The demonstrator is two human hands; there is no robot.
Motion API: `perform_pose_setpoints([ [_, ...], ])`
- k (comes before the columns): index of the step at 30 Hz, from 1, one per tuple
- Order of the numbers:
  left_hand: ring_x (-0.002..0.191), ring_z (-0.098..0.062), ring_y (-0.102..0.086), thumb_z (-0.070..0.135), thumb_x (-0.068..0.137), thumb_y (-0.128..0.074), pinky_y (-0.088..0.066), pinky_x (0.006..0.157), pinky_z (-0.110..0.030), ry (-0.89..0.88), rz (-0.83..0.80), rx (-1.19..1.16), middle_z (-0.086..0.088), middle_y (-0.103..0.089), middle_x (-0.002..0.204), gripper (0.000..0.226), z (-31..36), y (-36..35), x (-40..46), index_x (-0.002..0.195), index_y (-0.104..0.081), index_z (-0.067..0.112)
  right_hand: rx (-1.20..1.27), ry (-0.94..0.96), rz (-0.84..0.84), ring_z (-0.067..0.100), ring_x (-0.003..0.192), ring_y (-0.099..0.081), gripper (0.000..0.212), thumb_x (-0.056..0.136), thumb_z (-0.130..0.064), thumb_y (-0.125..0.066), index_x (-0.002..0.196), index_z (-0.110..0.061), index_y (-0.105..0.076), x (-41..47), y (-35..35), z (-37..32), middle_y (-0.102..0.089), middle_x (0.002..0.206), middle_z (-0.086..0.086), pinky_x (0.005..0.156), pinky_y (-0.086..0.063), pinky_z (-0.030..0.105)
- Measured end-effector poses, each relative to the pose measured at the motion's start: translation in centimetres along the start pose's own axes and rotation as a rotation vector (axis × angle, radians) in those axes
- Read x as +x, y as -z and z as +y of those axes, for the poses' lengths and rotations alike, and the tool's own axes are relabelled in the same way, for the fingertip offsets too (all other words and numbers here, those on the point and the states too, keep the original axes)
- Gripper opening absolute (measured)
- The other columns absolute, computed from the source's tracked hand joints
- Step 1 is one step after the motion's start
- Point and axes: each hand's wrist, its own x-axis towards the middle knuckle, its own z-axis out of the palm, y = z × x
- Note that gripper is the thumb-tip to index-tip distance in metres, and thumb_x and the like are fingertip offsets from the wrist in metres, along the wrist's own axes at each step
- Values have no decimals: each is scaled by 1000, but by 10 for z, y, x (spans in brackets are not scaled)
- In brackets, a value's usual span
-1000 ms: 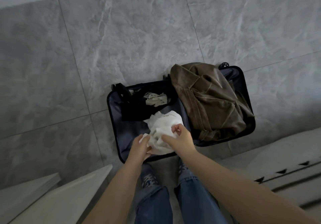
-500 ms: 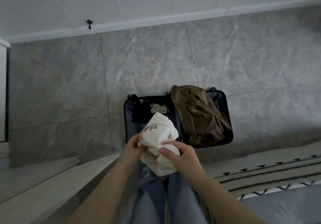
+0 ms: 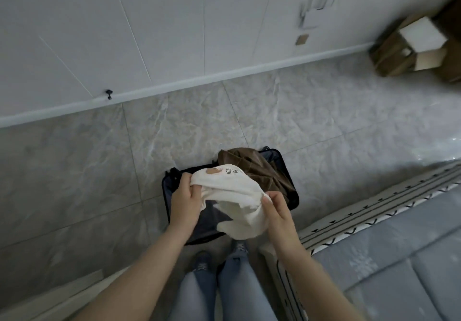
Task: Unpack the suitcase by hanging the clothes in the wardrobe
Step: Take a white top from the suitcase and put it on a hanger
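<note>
Grey marbled floor tiles (image 3: 104, 171) meet a white wall (image 3: 149, 21); at lower centre, an open suitcase (image 3: 294, 196) holds a brown jacket (image 3: 257, 166), while left hand (image 3: 184, 201) and right hand (image 3: 278, 211) grip a white shirt (image 3: 234, 191) above it.

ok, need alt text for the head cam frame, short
Seen from above, a person's left hand and right hand grip a crumpled white garment over an open dark suitcase on a grey tiled floor. A brown jacket still lies in the suitcase, and a patterned bed edge runs along the right.
</note>
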Motion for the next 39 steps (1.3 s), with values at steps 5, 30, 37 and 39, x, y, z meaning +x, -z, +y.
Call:
perform_pose_setpoints([
  [5, 67, -11, -60, 10, 86, -59, -47, 50, -33, -327, -50, 183, 7, -63, 78, 22, 73, 11, 1, 97, -50, 27, 36, 124, 125, 15, 70, -55, 20, 92, -26, -66, 78, -15, -56, -41, 12, -22, -58, 77, 2, 62, -46, 30],
  [30, 79, -8, -56, 3, 67, -72, -42, 71, -17, -1330, -982, 139, 1, -59, 86, 38, 293, -79, -161, 100, -70, 21, -72, 518, 726, 12, 74, -58, 26, 87, -26, -62, 111, -36, -60, -175, 113, -78, -67, 84, -1, 68, -46, 36],
  [37, 94, -7, -60, -5, 66, -67, -45, 82, -15, -1422, -1178, 135, 3, -57, 97, 49, 301, -113, -229, 108, -68, 21, 89, 467, 799, 18, 66, -50, 30, 83, -24, -53, 110, -31, -63, -232, 156, -53, -57, 75, 3, 54, -41, 32],
  [39, 97, -9, -61, -5, 67, -64, -47, 84, -18, -1467, -1219, 153, 0, -58, 99, 49, 300, -123, -251, 109, -68, 21, 107, 465, 840, 22, 60, -53, 26, 89, -10, -53, 108, -24, -65, -249, 170, -43, -58, 73, 7, 49, -45, 34],
])
